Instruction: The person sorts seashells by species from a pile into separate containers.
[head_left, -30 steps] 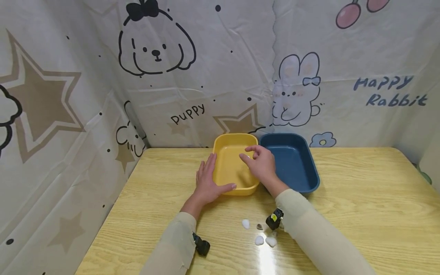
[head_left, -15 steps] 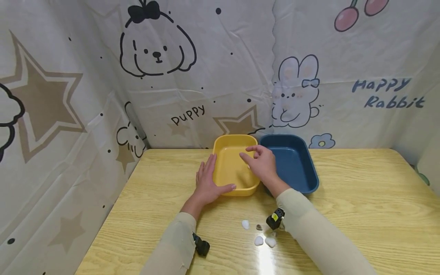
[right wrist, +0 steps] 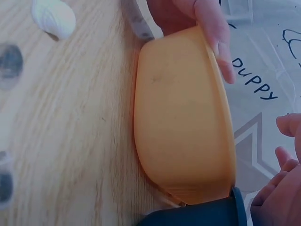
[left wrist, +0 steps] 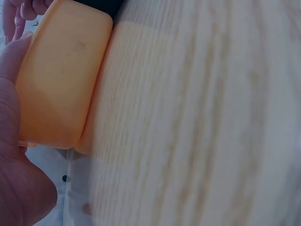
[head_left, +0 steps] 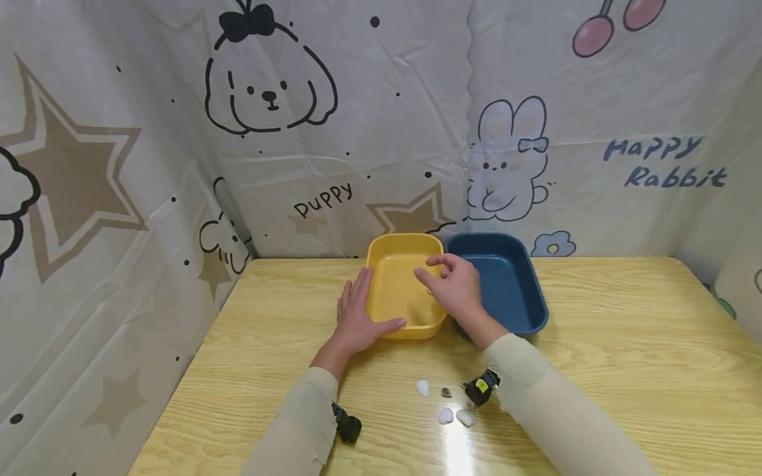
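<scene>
My left hand (head_left: 359,320) lies against the left side of a yellow tub (head_left: 405,331), its fingers straight along the wall and its thumb on the front rim. Over the tub's right side hovers my right hand (head_left: 455,285), thumb and index finger apart, the others curled. A small whitish spot shows beside the right hand; what it is, and whether it touches the hand, I cannot tell. Close to me on the table are white shells (head_left: 446,415) and a small dark one (head_left: 446,392). The right wrist view shows one ribbed white shell (right wrist: 55,18) up close.
A dark blue tub (head_left: 538,318) stands directly right of the yellow one, under the right forearm. Both tubs are at the back edge of the wooden table (head_left: 607,344), near a printed curtain (head_left: 393,112). A black wrist camera (head_left: 479,389) hangs close to the shells.
Both hands stay almost where they were. The whitish spot by my right hand appears lower than a second ago. The head view has shifted slightly.
</scene>
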`<action>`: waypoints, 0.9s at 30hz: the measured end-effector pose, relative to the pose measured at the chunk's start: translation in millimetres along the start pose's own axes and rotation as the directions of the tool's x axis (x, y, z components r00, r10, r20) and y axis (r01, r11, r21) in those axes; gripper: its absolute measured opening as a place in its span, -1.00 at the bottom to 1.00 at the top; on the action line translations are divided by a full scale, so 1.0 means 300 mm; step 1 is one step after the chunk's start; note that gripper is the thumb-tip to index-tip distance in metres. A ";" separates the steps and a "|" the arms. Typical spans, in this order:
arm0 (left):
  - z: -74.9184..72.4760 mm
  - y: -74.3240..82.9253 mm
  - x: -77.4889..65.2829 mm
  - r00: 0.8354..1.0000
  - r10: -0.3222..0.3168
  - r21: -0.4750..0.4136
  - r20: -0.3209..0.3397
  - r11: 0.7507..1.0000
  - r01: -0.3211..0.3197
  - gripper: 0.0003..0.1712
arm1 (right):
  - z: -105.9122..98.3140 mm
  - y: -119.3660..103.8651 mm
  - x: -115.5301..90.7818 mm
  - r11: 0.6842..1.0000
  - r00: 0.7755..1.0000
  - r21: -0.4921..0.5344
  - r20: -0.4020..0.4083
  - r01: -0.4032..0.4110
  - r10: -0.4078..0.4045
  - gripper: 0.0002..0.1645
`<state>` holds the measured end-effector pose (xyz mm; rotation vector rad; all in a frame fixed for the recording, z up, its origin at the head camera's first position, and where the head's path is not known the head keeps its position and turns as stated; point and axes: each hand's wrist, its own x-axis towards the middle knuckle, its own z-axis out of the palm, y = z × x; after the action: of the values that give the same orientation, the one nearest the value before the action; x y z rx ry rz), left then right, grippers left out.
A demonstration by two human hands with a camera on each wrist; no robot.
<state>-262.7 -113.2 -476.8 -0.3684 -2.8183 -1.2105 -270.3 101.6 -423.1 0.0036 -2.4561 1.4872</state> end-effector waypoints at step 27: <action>-0.002 0.009 -0.007 0.999 -0.031 0.001 0.012 1.000 0.031 0.43 | -0.094 -0.049 -0.129 0.994 0.991 0.045 0.085 0.095 -0.099 -0.66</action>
<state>-259.9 -112.3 -474.8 -0.3345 -2.8447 -1.2165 -224.5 113.8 -406.9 0.1976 -2.4540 1.5262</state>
